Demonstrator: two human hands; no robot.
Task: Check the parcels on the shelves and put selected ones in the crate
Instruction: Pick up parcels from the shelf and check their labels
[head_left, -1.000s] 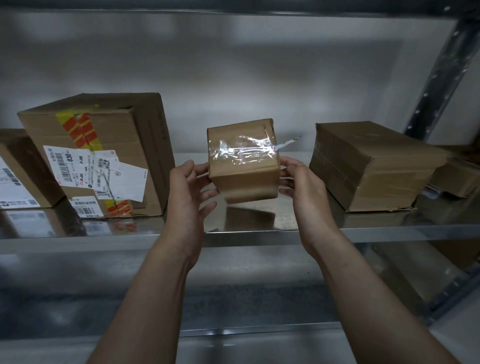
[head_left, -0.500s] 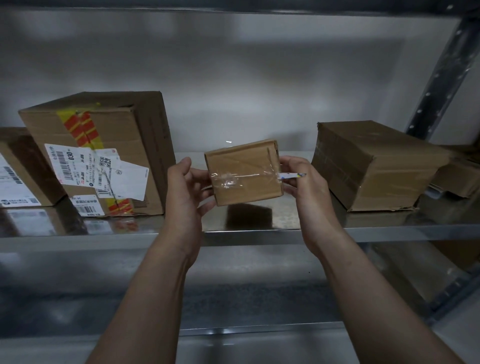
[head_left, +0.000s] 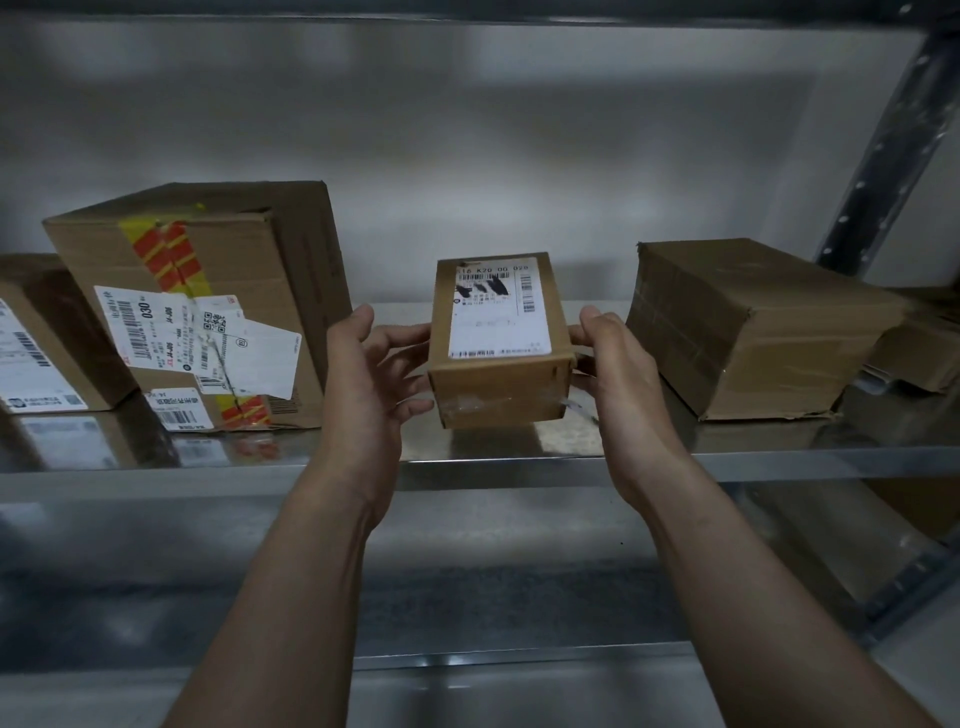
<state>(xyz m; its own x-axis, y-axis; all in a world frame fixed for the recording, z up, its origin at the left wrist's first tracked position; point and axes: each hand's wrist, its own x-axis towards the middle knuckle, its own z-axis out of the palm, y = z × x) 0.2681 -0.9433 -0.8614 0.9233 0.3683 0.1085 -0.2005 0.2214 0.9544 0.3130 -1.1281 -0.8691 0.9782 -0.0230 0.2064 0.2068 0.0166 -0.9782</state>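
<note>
Both hands grip a small brown cardboard parcel (head_left: 497, 387) just above the shelf.

Left fingers (head_left: 402, 333) are curled, slightly spread, on the parcel's left side. Right fingers (head_left: 589, 332) are curled against its right side. The left hand (head_left: 366, 387) and right hand (head_left: 621, 379) hold it between them, white printed shipping label (head_left: 500, 312) facing up. The parcel is over the shiny metal shelf (head_left: 467, 465), between a large taped cardboard box with labels (head_left: 208, 291) to the left and a squat plain cardboard box (head_left: 748, 332) to the right, apart from both. A dark perforated upright (head_left: 883, 140) stands far right.
</note>
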